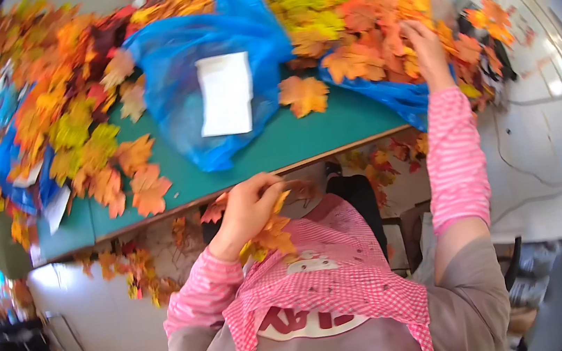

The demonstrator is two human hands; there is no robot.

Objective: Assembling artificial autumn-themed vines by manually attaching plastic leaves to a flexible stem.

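My left hand (247, 211) is closed in front of the table's near edge. It grips artificial maple leaves (273, 238) in yellow and orange, which hang below the fingers over my lap. Out to the right, my right hand (429, 52) reaches into a heap of orange artificial maple leaves (373, 13). Its fingers are bent together at the tips on a leaf there; the pinch itself is partly hidden. A blue plastic bag (391, 99) lies under this heap. One loose orange leaf (304, 95) rests on the green tabletop (277, 144), left of the heap.
A blue plastic bag (170, 98) with a white paper (226, 94) on it lies mid-table. Yellow-green leaves (306, 7) are piled behind. More leaves (71, 124) cover the left side and overhang the edge. Leaves (139, 273) also lie below the table, on the floor.
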